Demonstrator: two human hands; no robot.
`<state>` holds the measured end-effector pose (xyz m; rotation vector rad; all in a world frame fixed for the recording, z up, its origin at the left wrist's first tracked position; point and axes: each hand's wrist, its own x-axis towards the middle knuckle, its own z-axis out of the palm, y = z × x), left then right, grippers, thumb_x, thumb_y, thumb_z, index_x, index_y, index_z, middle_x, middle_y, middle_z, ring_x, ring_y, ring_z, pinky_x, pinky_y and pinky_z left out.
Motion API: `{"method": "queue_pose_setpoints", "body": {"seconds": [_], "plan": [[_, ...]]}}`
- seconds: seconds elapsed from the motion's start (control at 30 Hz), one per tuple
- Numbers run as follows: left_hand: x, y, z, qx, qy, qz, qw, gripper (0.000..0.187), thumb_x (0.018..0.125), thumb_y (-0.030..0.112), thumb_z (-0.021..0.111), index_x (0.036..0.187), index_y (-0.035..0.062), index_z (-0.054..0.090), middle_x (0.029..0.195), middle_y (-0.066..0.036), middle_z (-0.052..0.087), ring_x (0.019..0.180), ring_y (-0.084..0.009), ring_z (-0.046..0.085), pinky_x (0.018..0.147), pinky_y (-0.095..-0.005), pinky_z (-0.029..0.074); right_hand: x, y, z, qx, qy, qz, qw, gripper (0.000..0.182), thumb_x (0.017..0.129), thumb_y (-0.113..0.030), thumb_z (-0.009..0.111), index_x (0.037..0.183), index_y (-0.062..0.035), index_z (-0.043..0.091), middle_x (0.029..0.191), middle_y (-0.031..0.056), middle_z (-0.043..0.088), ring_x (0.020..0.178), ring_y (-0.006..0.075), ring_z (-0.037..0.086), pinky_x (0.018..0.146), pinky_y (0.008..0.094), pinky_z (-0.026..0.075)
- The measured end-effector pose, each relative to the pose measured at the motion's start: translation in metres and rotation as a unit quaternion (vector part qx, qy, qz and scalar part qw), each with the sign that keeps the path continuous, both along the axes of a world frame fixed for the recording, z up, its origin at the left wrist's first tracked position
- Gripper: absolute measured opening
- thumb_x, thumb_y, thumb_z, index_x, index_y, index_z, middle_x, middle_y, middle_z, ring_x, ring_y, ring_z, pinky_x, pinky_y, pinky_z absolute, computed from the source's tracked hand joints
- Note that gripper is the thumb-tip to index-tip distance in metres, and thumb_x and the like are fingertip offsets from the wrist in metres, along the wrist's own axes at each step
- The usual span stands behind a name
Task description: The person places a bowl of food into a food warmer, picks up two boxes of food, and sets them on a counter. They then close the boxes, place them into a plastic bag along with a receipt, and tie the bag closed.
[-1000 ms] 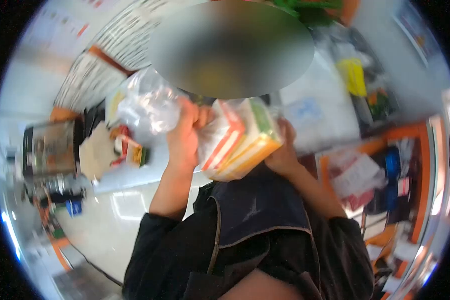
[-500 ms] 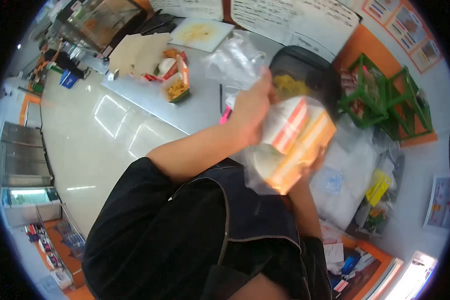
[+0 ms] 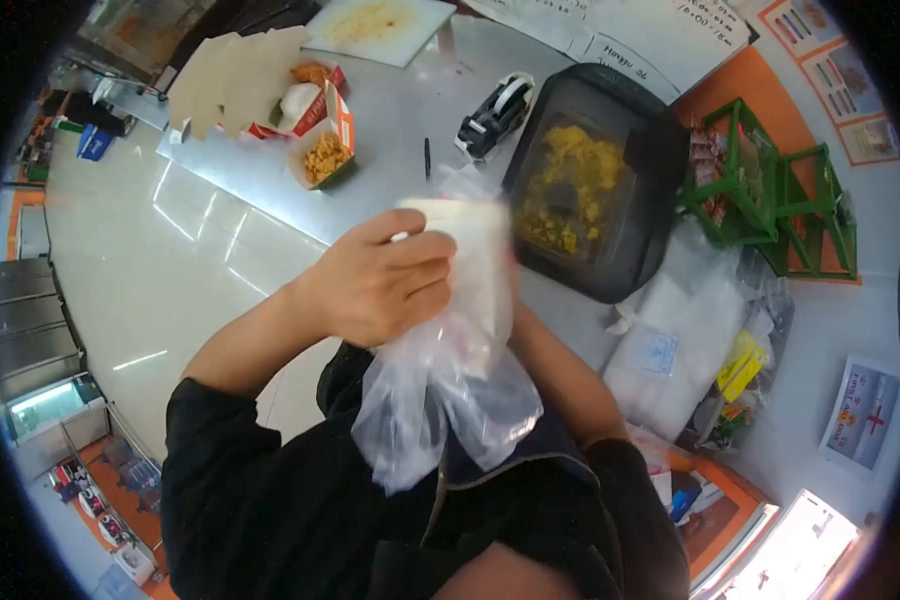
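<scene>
My left hand [image 3: 390, 275] is closed around a clear plastic bag [image 3: 400, 420] of takeaway food boxes [image 3: 480, 235], fingers curled over their near side. The boxes are blurred and turn a pale side up, and the loose bag ends hang towards my apron. My right hand [image 3: 520, 325] is behind the same boxes on the right, mostly hidden by them. Beyond the hands, an open box of small fried pieces [image 3: 327, 158] stands on the steel counter [image 3: 390, 120], beside a red-and-white box [image 3: 303, 105] with rice and fried food.
A black lidded tray [image 3: 660, 200] with yellow food stands at the right, beside a tape dispenser [image 3: 495, 115] and a black pen [image 3: 427, 158]. Green baskets [image 3: 760, 190] hold sachets. Plastic bags [image 3: 660, 350] lie below them. A cutting board [image 3: 380, 30] is at the back.
The bagged boxes have moved left and turned, their orange-striped sides now out of view. My left hand has shifted left onto them. The tape dispenser and tray are now more exposed.
</scene>
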<state>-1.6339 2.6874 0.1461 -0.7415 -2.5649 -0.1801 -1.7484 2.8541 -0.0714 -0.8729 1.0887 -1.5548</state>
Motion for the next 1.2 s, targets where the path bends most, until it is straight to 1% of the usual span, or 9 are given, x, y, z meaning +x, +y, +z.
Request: {"method": "queue_pose_setpoints", "body": {"seconds": [0.17, 0.27, 0.37, 0.47, 0.57, 0.77, 0.97, 1.1, 1.2], "plan": [[0.026, -0.037, -0.001, 0.146, -0.133, -0.045, 0.979, 0.018, 0.072, 0.023, 0.061, 0.072, 0.0055, 0.059, 0.087, -0.006, 0.063, 0.097, -0.0239, 0.063, 0.091, -0.0412, 0.047, 0.052, -0.081, -0.038, -0.02, 0.133, 0.128, 0.983, 0.034, 0.099, -0.017, 0.054, 0.131, -0.0048, 0.057, 0.123, 0.0126, 0.062, 0.108, 0.0202, 0.062, 0.091, 0.0359, 0.052], [0.06, -0.052, -0.036, 0.497, -0.327, 0.22, 0.774, 0.016, 0.076, 0.02, 0.068, 0.079, 0.0052, 0.061, 0.093, -0.008, 0.066, 0.097, -0.0274, 0.063, 0.088, -0.0389, 0.049, 0.031, -0.077, -0.063, 0.152, 0.049, 0.063, 0.985, 0.033, 0.094, -0.015, 0.063, 0.125, -0.0044, 0.062, 0.115, 0.015, 0.067, 0.097, 0.0199, 0.067, 0.084, 0.0344, 0.054], [0.08, -0.062, -0.088, 0.193, -0.384, 0.416, 0.801, 0.018, 0.082, 0.014, 0.07, 0.098, 0.0074, 0.067, 0.106, -0.012, 0.069, 0.1, -0.0299, 0.064, 0.088, -0.0376, 0.052, -0.025, -0.081, 0.024, 0.262, 0.361, -0.051, 0.894, 0.036, 0.087, -0.02, 0.074, 0.118, -0.005, 0.065, 0.106, 0.0181, 0.067, 0.092, 0.0269, 0.069, 0.08, 0.0393, 0.055], [0.1, -0.069, -0.178, 0.193, -0.119, 0.398, 0.889, 0.021, 0.087, 0.012, 0.064, 0.108, 0.0093, 0.067, 0.099, -0.009, 0.068, 0.093, -0.03, 0.064, 0.084, -0.0403, 0.053, -0.057, -0.092, 0.044, 0.241, 0.688, -0.177, 0.661, 0.037, 0.078, -0.025, 0.083, 0.107, -0.0066, 0.068, 0.106, 0.0163, 0.064, 0.099, 0.0348, 0.064, 0.086, 0.0455, 0.053], [0.089, -0.069, -0.235, 0.37, -0.091, 0.394, 0.836, 0.019, 0.082, 0.016, 0.07, 0.099, 0.0086, 0.066, 0.091, -0.01, 0.065, 0.088, -0.0328, 0.062, 0.079, -0.0431, 0.051, -0.082, -0.09, 0.029, 0.291, 0.735, -0.077, 0.607, 0.04, 0.079, -0.022, 0.082, 0.109, -0.0026, 0.065, 0.113, 0.0181, 0.063, 0.104, 0.037, 0.063, 0.092, 0.0477, 0.053], [0.065, -0.081, -0.188, 0.335, -0.116, 0.363, 0.862, 0.029, 0.063, 0.027, 0.077, 0.083, 0.0074, 0.067, 0.087, -0.009, 0.066, 0.091, -0.0307, 0.061, 0.078, -0.0435, 0.047, -0.087, -0.096, 0.085, 0.3, 0.626, -0.055, 0.718, 0.041, 0.077, -0.02, 0.081, 0.111, -0.0026, 0.07, 0.106, 0.015, 0.067, 0.105, 0.0362, 0.06, 0.093, 0.0457, 0.049], [0.061, -0.081, -0.189, 0.278, -0.116, 0.34, 0.891, 0.021, 0.072, 0.024, 0.071, 0.082, 0.0071, 0.066, 0.087, -0.007, 0.067, 0.092, -0.0287, 0.059, 0.081, -0.0404, 0.045, -0.097, -0.146, 0.095, 0.179, 0.604, -0.126, 0.766, 0.045, 0.077, -0.02, 0.081, 0.117, -0.0029, 0.07, 0.11, 0.0157, 0.067, 0.109, 0.0356, 0.059, 0.097, 0.0439, 0.048], [0.06, -0.083, -0.19, 0.286, -0.103, 0.338, 0.891, 0.021, 0.071, 0.025, 0.071, 0.081, 0.0071, 0.065, 0.088, -0.006, 0.068, 0.093, -0.0281, 0.059, 0.08, -0.0406, 0.045, -0.11, -0.163, 0.069, 0.157, 0.709, -0.172, 0.666, 0.042, 0.079, -0.018, 0.079, 0.116, -0.0011, 0.07, 0.104, 0.0168, 0.069, 0.111, 0.0366, 0.061, 0.098, 0.0441, 0.048], [0.06, -0.083, -0.191, 0.282, -0.11, 0.345, 0.888, 0.021, 0.071, 0.025, 0.07, 0.082, 0.007, 0.064, 0.089, -0.006, 0.068, 0.094, -0.0279, 0.059, 0.08, -0.0404, 0.044, -0.117, -0.151, 0.065, 0.425, 0.617, -0.017, 0.663, 0.03, 0.081, -0.014, 0.075, 0.107, -0.0007, 0.072, 0.095, 0.0175, 0.072, 0.109, 0.0381, 0.064, 0.1, 0.0454, 0.047]]}}
